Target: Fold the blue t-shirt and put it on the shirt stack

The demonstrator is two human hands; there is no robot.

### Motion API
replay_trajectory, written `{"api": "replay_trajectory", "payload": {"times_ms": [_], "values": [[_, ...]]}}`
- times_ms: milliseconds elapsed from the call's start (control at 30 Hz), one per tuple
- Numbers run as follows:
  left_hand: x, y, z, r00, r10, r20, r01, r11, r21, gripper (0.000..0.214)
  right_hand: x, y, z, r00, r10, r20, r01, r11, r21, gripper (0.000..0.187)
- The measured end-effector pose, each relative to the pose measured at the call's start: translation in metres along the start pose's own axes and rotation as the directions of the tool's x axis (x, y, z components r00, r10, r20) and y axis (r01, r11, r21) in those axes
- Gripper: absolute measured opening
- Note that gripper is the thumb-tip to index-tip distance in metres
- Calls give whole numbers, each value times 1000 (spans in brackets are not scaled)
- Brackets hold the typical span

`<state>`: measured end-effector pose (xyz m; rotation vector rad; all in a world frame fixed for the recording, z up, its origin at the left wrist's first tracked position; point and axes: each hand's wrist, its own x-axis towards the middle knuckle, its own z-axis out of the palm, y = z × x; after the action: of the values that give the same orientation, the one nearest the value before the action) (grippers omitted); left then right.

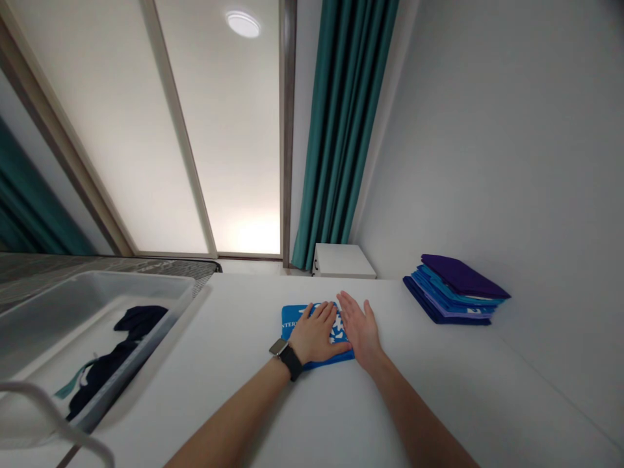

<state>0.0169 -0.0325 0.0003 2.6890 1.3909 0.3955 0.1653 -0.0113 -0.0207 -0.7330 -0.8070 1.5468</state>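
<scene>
A folded bright blue cloth with white print (292, 320) lies flat on the white table (341, 403). My left hand (316, 335), with a dark watch on its wrist, presses palm-down on the cloth with fingers spread. My right hand (359, 328) lies flat beside it, over the cloth's right edge, fingers straight and slightly apart. Neither hand grips anything. Both hands cover much of the cloth.
A stack of folded blue and purple cloths (455, 289) sits at the right by the wall. A clear plastic bin (92, 325) at the left holds dark garments (117, 351). A small white cabinet (341, 260) and teal curtain (341, 130) stand beyond the table.
</scene>
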Motion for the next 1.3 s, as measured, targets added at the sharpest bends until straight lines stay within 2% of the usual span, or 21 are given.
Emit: {"api": "replay_trajectory", "payload": {"times_ms": [133,367,633,900,1000,1167,1300], "values": [[0,0,1,1000,3,-2,-3,1000,4,90,8,1,-1,1000,2,-4,-2,999,-41,67],[1,0,0,1000,-1,8,1,1000,-9,92,23,8,4,992,-125,16,126,973,-194,69],[0,1,-1,1000,-3,-2,3,1000,-10,89,25,11,3,991,-122,57,132,961,-241,72],[-4,4,-10,997,-47,-68,47,999,2,65,24,11,-1,995,-91,30,95,973,-210,69],[-16,-7,-15,993,-83,-89,85,996,24,62,23,12,-1,996,-93,13,94,975,-204,66],[-52,-36,-23,988,-139,-62,144,987,70,63,22,13,2,996,-84,-28,75,973,-217,67],[-75,-50,-24,983,-168,-68,170,985,31,64,21,13,5,996,-78,-49,64,966,-249,61]]}}
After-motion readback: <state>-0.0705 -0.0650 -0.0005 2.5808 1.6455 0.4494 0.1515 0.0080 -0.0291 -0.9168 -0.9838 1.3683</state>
